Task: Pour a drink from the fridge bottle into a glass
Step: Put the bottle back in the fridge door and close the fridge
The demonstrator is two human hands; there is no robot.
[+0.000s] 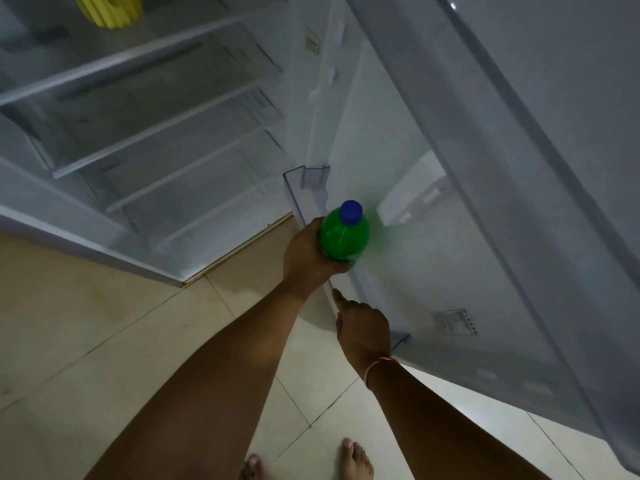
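Left hand [304,254] gripping green bottle [341,237] at frame centre, right hand [363,327] curling over door shelf [294,192] rim below

Green bottle [341,239] with blue cap [350,212]; fridge interior [138,109] pale grey-white with clear shelves; yellow ribbed object [109,10] at top shelf; floor tiles [86,323] beige with dark grout lines; red-and-white thread [379,363] on right wrist.
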